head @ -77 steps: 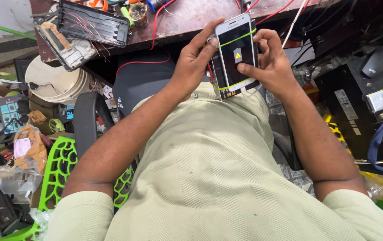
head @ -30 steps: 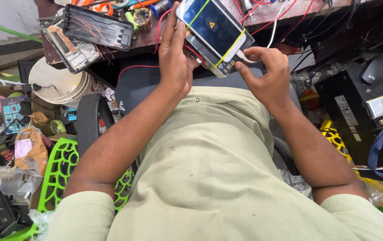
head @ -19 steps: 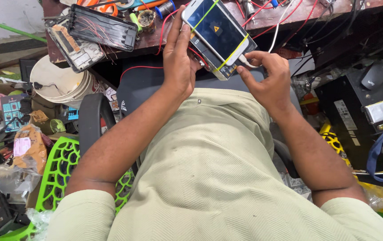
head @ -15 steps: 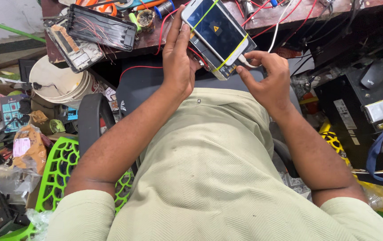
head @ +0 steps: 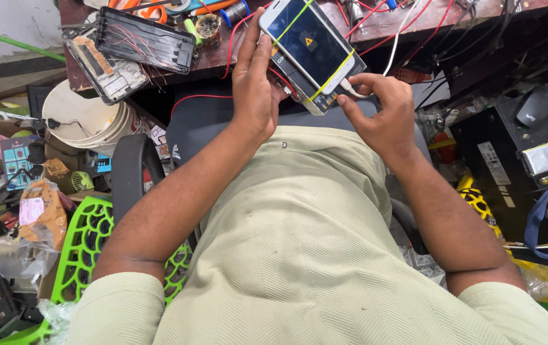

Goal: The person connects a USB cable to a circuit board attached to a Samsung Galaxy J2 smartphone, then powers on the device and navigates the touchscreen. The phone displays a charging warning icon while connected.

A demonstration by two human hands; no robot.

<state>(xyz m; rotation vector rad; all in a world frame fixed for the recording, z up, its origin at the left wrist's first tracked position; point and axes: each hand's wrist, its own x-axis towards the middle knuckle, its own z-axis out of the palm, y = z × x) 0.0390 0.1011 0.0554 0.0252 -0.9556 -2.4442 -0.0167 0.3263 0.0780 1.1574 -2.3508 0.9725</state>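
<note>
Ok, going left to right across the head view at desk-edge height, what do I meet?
Stack of pale discs → open black case with wires → left hand → banded phone → right hand → black box.

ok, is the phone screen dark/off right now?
No: the smartphone held between the left hand and right hand has a lit screen showing a small yellow warning triangle, with yellow rubber bands across it.

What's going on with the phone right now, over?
Left hand grips the smartphone by its side. Right hand pinches the white cable plug at its bottom end. Yellow bands cross the screen. Nothing blocking.
</note>
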